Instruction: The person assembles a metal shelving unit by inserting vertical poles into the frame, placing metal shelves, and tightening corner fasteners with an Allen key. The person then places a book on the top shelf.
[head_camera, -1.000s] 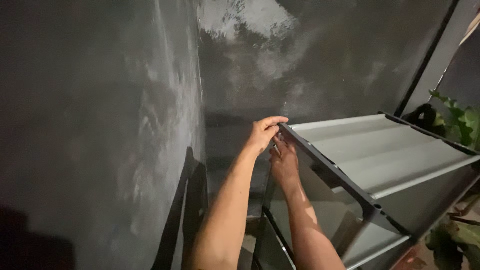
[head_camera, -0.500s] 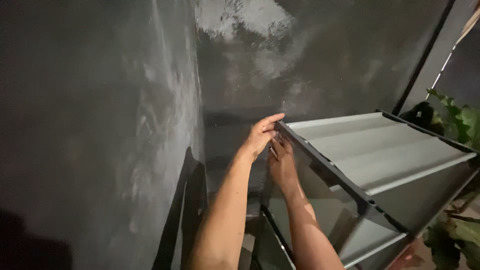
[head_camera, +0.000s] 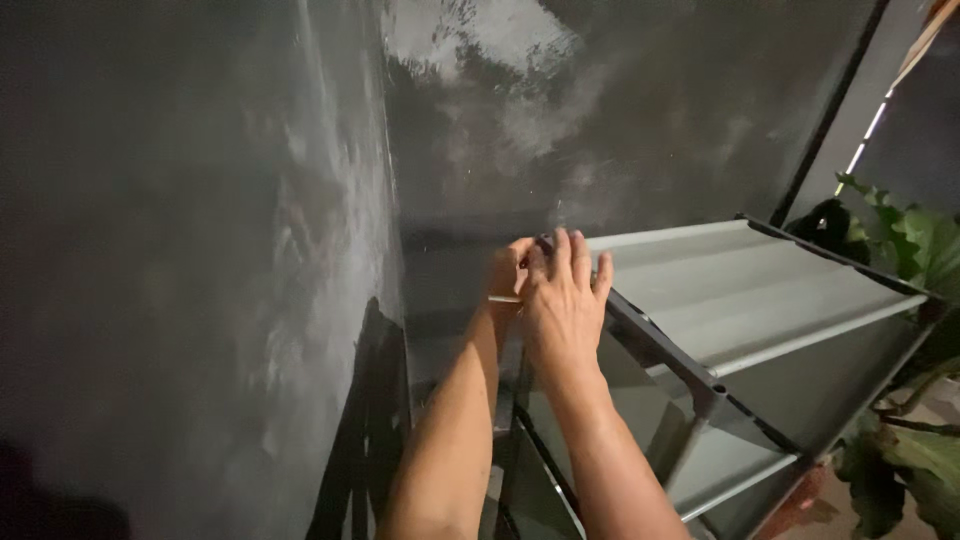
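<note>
I'm in a dim home corner: rough dark plastered walls meet beside my grey shelf rack, leafy houseplants (potted, seemingly) alongside.

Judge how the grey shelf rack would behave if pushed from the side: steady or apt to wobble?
The shelf rack probably wobbles: its thin dark frame bars look slotted into small corner joints. It seems light for its size, since the grey shelves look like thin sheet and nothing shows on them. Both hands, left hand and right hand, are at its near top corner.
</note>
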